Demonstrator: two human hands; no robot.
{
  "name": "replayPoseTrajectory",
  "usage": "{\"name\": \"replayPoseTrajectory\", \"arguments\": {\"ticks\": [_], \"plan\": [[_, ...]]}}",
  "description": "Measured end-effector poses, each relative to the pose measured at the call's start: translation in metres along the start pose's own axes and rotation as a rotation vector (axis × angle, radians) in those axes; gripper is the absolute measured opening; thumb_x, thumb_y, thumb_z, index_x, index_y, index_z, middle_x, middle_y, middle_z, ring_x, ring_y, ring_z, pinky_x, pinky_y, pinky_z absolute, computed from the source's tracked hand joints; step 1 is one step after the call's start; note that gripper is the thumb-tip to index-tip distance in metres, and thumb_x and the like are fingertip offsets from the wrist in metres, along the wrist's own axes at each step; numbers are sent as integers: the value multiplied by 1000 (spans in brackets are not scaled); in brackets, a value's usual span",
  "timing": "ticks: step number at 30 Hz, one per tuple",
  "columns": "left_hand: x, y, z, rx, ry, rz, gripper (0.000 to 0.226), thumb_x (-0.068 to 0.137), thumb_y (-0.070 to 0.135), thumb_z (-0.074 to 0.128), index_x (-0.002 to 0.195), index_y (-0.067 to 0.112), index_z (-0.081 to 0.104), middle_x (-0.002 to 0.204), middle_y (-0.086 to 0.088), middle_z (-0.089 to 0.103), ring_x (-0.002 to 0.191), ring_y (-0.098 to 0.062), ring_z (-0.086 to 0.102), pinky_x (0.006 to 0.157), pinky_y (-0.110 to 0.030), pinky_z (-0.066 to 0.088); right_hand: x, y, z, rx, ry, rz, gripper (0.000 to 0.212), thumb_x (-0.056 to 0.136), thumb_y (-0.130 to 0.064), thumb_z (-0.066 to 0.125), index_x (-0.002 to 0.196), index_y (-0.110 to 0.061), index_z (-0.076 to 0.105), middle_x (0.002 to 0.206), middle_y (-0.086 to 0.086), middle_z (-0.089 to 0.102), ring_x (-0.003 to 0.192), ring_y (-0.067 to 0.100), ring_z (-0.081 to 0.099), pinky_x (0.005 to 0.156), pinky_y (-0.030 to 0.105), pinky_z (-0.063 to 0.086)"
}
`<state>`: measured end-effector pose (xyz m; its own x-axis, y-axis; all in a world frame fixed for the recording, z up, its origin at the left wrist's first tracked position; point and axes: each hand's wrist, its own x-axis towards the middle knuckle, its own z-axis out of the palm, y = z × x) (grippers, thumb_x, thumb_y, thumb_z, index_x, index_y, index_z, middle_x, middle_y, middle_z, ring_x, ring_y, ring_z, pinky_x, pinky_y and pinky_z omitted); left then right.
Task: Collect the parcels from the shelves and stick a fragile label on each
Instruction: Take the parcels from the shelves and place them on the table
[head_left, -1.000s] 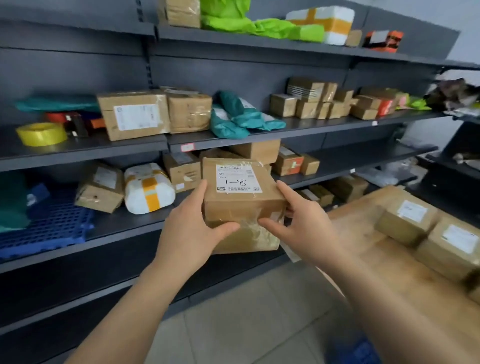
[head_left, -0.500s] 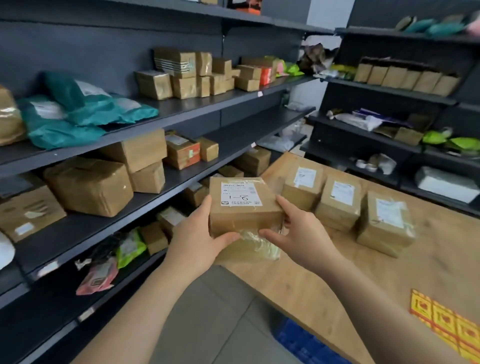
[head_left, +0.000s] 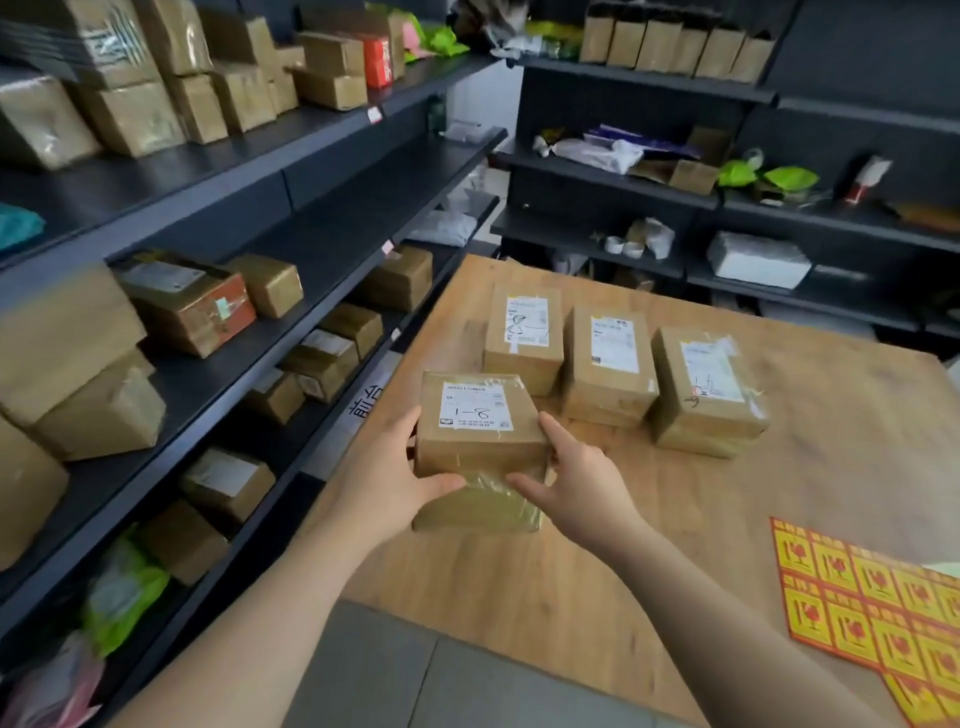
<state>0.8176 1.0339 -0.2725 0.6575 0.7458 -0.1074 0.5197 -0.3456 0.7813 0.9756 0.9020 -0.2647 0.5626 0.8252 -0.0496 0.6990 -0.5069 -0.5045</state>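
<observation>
Swinging from the shelves to the wooden table (head_left: 597, 597): the parcel (head_left: 480, 431) is now held over its near-left corner, clamped between left hand (head_left: 387, 480) and right hand (head_left: 576, 486); set-down is judged next. Brown carton, taped, white label marked "1-8", fragile sticker not yet applied.

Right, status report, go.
Left hand and right hand grip held parcel over table. Three parcels already down. Label sheet untouched. Nothing in the way.

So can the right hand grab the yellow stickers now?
Probably not yet. The right hand and left hand both hold the parcel; the yellow stickers lie uncovered on the table.
</observation>
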Motion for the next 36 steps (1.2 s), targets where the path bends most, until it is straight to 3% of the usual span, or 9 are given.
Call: {"name": "replayPoseTrajectory", "arguments": {"ticks": [4,11,21,27,31,36], "plan": [[31,-15,17,-18,-30,-42,94,67,27,85,144,26,31,135,8,52,114,-11,54,97,-37,47,21,16,20,-17,0,44,73,85,-46,64,145,-24,27,107,1,67,96,23,62,81,38,53],[61,-41,40,67,-46,-88,92,67,29,85,142,29,31,133,10,53,113,-13,55,90,-30,45,42,33,49,-35,-22,64,79,87,-45,62,149,-25,19,114,-2,66,96,19,62,81,34,53],[69,-56,47,313,-108,-85,83,81,24,73,148,18,24,141,-3,48,124,-23,48,97,-35,41,51,42,77,-49,-106,18,62,86,-40,62,138,-22,34,113,-3,67,99,20,64,79,39,54],[66,-55,36,362,-181,-14,75,88,33,64,149,18,24,142,1,45,124,-17,47,99,-34,43,49,37,71,-127,-138,20,56,89,-44,58,135,-21,37,122,-3,60,102,20,60,79,34,53],[57,-46,21,490,-121,88,52,94,38,53,139,15,41,142,1,46,121,-18,48,95,-31,42,46,22,55,-164,-65,-88,50,92,-44,53,135,-20,45,141,-3,46,122,18,50,93,29,43],[32,-30,-4,653,94,159,38,95,39,49,122,13,55,125,-1,57,112,-21,53,94,-38,45,42,-11,36,-252,-49,-227,54,97,-40,46,144,-14,37,151,1,36,136,20,36,110,27,27]]}}
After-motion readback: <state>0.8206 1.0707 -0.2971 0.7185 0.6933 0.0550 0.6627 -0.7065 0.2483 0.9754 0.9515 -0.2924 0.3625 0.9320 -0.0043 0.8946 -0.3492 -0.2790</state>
